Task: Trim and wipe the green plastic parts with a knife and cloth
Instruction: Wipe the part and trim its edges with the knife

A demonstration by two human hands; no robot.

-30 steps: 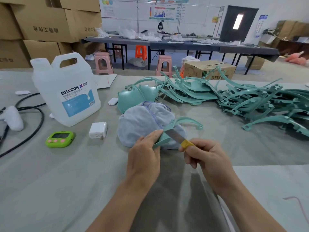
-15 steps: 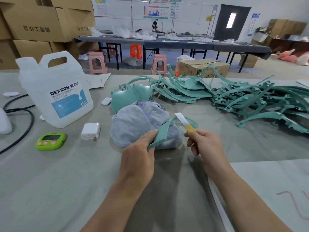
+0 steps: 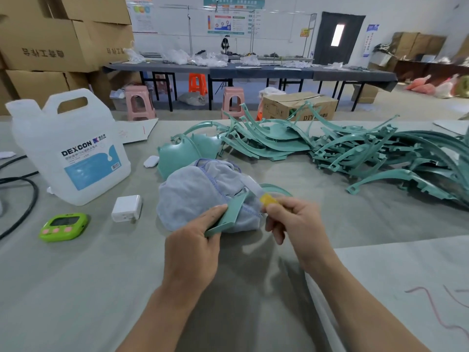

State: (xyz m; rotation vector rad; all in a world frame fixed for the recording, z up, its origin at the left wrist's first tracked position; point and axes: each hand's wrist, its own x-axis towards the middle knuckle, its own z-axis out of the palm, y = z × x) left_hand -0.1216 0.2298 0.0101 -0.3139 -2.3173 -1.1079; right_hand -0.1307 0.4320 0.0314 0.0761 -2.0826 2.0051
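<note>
My left hand [image 3: 195, 247] grips the near end of a curved green plastic part [image 3: 228, 215], whose far arc shows past the knife. My right hand [image 3: 294, 219] holds a knife [image 3: 256, 190] by its yellow handle, the pale blade pointing up and away, just right of the part. A crumpled grey cloth [image 3: 198, 196] lies on the table right behind both hands. A large heap of green plastic parts [image 3: 368, 153] spreads across the far right of the table.
A white DEXCON jug [image 3: 71, 153] stands at the left, with a white charger block [image 3: 127, 208], a green timer [image 3: 63, 226] and a black cable [image 3: 22, 199] near it. A white sheet [image 3: 406, 275] covers the table's right front. Cardboard boxes, stools and another table stand beyond.
The knife blade left the green part's edge and lifted up and away. My left hand kept its grip and turned the part a little. The camera tilted.
</note>
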